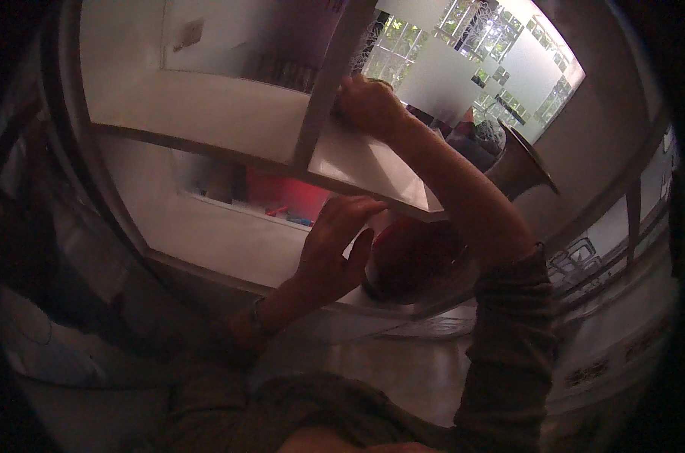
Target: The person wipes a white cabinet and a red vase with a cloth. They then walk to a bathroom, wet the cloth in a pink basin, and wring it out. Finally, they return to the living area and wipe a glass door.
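My right hand (370,107) reaches up onto the upper shelf board (370,164) beside a dark upright post. Its fingers are curled; a bit of something shows at its far side, too dim to name, and what it holds cannot be told. My left hand (336,243) is lower, fingers bent and thumb apart, with its fingertips near the underside of that shelf's front edge. Nothing is seen in it. A dark red rounded object (416,257) stands on the lower shelf, right of my left hand.
A metal vessel with a flared rim (518,164) stands by the window (472,68), right of my right forearm. Pale shelf compartments (201,113) extend to the left. Small red and blue items (288,214) lie on the lower shelf. Frosted panels cover parts of the window.
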The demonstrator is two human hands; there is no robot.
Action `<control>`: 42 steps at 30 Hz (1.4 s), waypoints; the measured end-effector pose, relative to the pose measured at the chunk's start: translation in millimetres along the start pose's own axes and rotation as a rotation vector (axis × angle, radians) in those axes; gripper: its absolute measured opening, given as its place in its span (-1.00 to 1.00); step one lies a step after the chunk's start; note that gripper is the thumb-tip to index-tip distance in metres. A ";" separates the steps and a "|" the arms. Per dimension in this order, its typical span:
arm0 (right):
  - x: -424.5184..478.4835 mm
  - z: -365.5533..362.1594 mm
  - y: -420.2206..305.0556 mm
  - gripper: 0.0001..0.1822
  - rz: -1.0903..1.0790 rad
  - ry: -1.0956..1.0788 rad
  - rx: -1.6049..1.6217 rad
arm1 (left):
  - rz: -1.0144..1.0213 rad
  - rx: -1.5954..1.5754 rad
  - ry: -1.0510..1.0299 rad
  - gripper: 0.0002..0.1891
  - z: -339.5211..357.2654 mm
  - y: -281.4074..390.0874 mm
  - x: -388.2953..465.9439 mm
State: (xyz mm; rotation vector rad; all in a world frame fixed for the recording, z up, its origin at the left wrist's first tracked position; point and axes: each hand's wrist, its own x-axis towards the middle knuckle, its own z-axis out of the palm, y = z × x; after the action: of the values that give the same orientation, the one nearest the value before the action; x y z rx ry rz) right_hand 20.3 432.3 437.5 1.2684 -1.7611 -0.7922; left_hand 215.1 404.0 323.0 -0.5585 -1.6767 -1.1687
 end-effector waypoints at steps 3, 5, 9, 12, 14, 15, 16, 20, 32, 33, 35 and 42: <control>-4.1 -4.0 2.2 -0.87 -0.003 -0.195 0.066 | -0.028 -0.031 -0.012 -0.69 0.5 -1.8 -5.9; -12.4 -4.4 8.8 -0.89 -0.002 -0.245 0.104 | -0.037 -0.012 -0.029 -0.70 -0.3 -1.0 -9.2; -40.1 -13.3 24.1 -0.91 -0.076 -0.401 0.039 | -0.040 -0.082 -0.019 -0.70 5.3 3.7 -17.3; -64.3 3.4 38.2 -0.91 -0.048 -0.450 0.020 | -0.089 -0.079 -0.047 -0.62 12.6 5.9 -29.7; -76.6 -17.7 44.4 -0.85 0.045 -0.448 -0.022 | -0.159 -0.122 -0.106 -0.62 16.2 9.3 -37.8; -82.0 -31.1 50.9 -0.80 0.109 -0.435 -0.028 | -0.187 -0.151 -0.141 -0.63 18.4 11.4 -40.5; -86.1 -52.3 59.4 -0.72 0.100 -0.405 -0.045 | -0.215 -0.197 -0.171 -0.64 20.7 13.8 -43.4; -100.7 -130.2 41.5 -0.60 0.284 0.087 0.199 | -0.350 -0.251 -0.303 -0.67 17.5 8.3 -61.7; -264.4 -188.1 -145.0 -0.69 0.998 -0.068 1.259 | -0.730 -1.064 -0.879 -0.35 34.2 35.7 -111.7; -271.1 -186.4 -155.8 -0.69 1.077 -0.089 1.290 | -0.787 -1.150 -0.880 -0.37 36.3 35.0 -118.7; -288.6 -183.0 -179.1 -0.72 1.177 -0.091 1.296 | -0.967 -1.204 -0.917 -0.43 42.1 35.0 -133.6; -336.3 -193.3 -216.5 -0.80 1.409 -0.216 1.202 | -1.199 -0.912 -1.181 -0.59 79.8 36.8 -159.3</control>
State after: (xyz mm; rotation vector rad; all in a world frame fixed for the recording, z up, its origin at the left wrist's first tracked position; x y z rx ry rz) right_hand 343.9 682.2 263.8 0.1651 -2.7111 1.0965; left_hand 274.0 515.4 191.7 -0.9205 -2.4914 -2.9494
